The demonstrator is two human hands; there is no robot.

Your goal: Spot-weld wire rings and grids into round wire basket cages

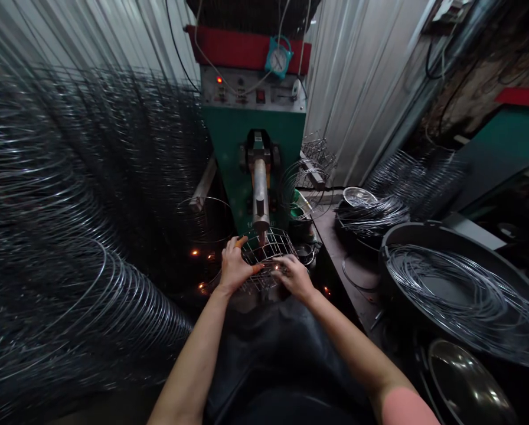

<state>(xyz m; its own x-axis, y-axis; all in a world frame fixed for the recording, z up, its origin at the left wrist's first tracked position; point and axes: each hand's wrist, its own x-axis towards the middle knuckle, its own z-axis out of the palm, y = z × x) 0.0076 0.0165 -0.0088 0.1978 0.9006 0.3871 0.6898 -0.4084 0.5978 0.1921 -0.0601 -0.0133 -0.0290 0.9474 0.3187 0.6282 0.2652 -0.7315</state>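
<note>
A round wire basket sits under the welding arm of a green spot welder. My left hand grips the near left side of the basket, with orange covers on the thumb and a finger. On the near right, my right hand has its fingers curled at the basket's wires, and a bright glint shows by the fingertips. The arm's dark tip reaches down into the basket; whether it touches the wires I cannot tell. A black apron covers my lap.
Tall stacks of wire rings fill the left side. On the right are a large black pan with wire hoops, a bundle of wires and a shiny round lid. A teal clock hangs on the machine. Glowing sparks lie low.
</note>
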